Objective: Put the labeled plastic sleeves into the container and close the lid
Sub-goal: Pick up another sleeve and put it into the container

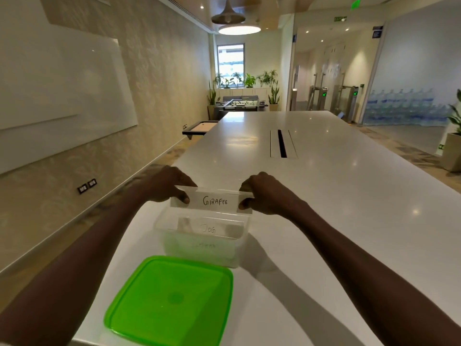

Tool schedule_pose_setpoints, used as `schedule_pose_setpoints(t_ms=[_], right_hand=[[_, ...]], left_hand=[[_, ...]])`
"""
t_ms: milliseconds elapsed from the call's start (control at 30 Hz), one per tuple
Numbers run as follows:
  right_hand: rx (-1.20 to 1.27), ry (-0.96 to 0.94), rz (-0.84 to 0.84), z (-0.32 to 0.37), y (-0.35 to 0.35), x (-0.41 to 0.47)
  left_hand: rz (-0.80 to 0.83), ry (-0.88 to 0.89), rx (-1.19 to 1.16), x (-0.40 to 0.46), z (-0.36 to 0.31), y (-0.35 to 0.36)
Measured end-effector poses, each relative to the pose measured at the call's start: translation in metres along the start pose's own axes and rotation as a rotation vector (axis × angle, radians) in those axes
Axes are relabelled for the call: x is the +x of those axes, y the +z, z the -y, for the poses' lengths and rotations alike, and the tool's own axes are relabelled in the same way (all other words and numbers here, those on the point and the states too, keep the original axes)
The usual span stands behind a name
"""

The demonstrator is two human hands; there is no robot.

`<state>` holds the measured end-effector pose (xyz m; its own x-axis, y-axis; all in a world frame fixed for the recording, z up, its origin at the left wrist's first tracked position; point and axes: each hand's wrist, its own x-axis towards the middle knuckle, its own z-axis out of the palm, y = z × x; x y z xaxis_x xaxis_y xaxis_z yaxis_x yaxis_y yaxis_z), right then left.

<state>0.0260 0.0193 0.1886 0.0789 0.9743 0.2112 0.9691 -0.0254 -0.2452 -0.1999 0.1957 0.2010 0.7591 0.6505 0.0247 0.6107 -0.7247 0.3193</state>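
A clear plastic sleeve (214, 201) with a paper label reading "GIRAFEE" is held level just above the far rim of the clear container (245, 242). My left hand (166, 184) pinches its left end and my right hand (262, 193) pinches its right end. Inside the container stands another sleeve (209, 229) labeled "DOG", with a third faint label lower down. The green lid (172, 299) lies flat on the white table (324, 196), directly in front of the container and nearest to me.
The long white table has a cable slot (282, 143) in its middle, well beyond the hands. Its left edge runs close beside the container and lid. A whiteboard wall is at left; plants and a foosball table stand at the far end.
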Motion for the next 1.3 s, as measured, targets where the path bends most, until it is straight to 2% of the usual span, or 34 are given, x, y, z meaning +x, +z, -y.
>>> schedule_pose_setpoints(t_ms=[100,200,600,1100,1300], right_hand=[[-0.034,0.018,0.012,0.011,0.019,0.013],[-0.093,0.021,0.028,0.015,0.033,0.024],[-0.196,0.042,0.215,0.009,0.074,0.048],[-0.331,-0.018,0.421,0.016,0.079,0.06],[-0.295,-0.03,0.426,0.014,0.079,0.06]], left_hand=[[-0.03,0.017,-0.028,0.0,0.013,0.01],[-0.03,0.009,0.059,0.006,0.02,0.02],[0.115,-0.037,0.096,0.04,0.031,0.067],[0.16,-0.048,0.126,0.046,0.036,0.095],[0.141,-0.078,0.11,0.046,0.034,0.097]])
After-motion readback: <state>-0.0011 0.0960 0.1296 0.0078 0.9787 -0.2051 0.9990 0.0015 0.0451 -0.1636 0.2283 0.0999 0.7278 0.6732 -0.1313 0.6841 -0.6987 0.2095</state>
